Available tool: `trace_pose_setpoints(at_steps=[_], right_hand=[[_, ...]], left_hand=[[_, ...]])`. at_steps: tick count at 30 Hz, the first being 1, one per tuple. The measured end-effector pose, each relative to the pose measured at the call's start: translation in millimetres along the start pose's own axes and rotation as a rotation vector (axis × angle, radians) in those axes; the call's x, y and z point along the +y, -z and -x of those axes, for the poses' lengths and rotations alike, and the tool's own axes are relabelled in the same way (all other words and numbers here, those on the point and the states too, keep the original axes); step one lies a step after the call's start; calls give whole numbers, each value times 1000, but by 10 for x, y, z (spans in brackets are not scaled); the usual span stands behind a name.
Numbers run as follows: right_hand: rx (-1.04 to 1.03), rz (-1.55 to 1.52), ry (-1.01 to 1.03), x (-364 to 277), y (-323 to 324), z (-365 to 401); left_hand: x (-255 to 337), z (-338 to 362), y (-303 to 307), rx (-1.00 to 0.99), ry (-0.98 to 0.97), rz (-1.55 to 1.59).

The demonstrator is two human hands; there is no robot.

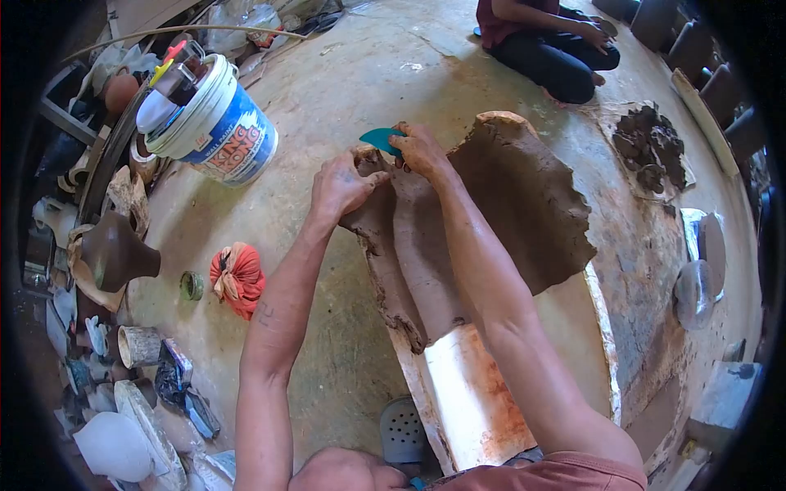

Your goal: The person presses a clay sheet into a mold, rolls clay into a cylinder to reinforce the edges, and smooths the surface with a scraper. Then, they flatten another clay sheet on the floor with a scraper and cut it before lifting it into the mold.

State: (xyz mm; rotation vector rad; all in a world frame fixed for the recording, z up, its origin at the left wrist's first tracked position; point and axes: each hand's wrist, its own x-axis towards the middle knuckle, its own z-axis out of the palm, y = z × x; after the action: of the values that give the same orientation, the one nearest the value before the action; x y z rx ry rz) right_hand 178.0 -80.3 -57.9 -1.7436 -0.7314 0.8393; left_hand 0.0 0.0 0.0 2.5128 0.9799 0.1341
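Observation:
A sheet of dark brown clay [524, 204] lies in a long white mould [463, 385], curving up at its right side, with a ragged edge. My right hand [419, 151] is closed on a teal scraper [381, 141] at the far end of the clay. Just left of it, my left hand [348, 186] rests on the clay's far left edge, its thumb stretched toward the right hand and its fingers partly bent over the rim. A smooth groove runs through the clay between my forearms.
A paint bucket [237, 131] with tools stands at the upper left. Nearby are a red cloth bundle [237, 278], a small green jar [191, 286] and a dark pot [115, 252]. Another person [548, 45] sits at the top right. Clay lumps [651, 147] lie at the right.

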Motion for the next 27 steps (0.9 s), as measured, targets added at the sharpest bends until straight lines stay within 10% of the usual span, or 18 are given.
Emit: trace_pose_setpoints(at_steps=[27], right_hand=[[-169,-98,49,298,-265,799]], left_hand=[[-126,-122,-88,78,-176,89]])
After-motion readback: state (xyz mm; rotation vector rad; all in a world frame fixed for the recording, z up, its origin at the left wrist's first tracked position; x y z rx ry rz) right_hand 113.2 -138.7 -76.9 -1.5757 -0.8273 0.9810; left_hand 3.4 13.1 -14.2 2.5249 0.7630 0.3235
